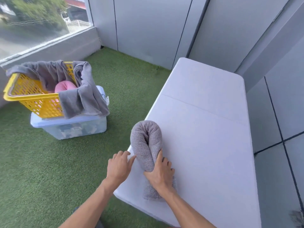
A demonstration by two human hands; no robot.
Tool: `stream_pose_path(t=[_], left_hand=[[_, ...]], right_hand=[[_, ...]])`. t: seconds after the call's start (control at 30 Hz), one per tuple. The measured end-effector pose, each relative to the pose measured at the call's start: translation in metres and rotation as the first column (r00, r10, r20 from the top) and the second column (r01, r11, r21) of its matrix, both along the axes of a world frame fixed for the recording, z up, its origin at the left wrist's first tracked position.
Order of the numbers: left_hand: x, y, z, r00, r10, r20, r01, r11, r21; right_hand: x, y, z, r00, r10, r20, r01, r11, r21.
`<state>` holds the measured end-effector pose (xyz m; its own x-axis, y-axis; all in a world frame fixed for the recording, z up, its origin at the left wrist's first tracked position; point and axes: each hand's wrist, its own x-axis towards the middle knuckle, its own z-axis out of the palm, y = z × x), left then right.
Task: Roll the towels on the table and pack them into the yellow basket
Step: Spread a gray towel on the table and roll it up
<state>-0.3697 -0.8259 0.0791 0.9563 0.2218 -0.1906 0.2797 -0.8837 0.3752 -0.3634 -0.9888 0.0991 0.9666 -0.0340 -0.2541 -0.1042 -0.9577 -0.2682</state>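
Fingers (pixel 162 159) of the right hand (pixel 160 176) curl around a rolled, doubled-over grey terry towel (pixel 145 142) near the white counter's (pixel 205 129) left edge; the left hand (pixel 119 165) rests loose-fingered just beside it. Rolling looks finished, so next comes lifting it into the yellow plastic lattice basket (pixel 32 99), well left of the counter.

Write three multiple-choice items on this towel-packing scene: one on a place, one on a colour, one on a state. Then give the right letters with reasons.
1. Where does the yellow basket stand?
A. on the white table
B. on a clear lidded storage box
C. straight on the grass mat

2. What colour is the rolled towel inside the basket?
A. pink
B. blue
C. green

3. What is the right hand doing?
A. hanging idle
B. resting flat on the table
C. gripping the grey rolled towel

Key:
1 B, the storage box lies under the basket.
2 A, a pink towel shows inside.
3 C, fingers curl round the grey rolled towel on the table.
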Motion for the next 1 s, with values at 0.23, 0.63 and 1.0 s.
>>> stream_pose_path(t=[0.23,0.63,1.0], left_hand=[[-0.004,0.199,0.003,0.994,0.107,-0.020,-0.106,0.993,0.052],[0.004,0.435,-0.004,0.942,0.334,0.013,-0.335,0.942,0.019],[0.164,0.610,-0.021,0.922,0.374,0.098,-0.377,0.926,0.008]], right_hand=[[0.039,0.190,0.009,0.989,0.113,-0.094,-0.096,0.981,0.170],[0.091,0.427,0.011,0.941,0.310,-0.137,-0.272,0.931,0.242],[0.263,0.599,-0.012,0.869,0.490,-0.073,-0.477,0.867,0.147]])
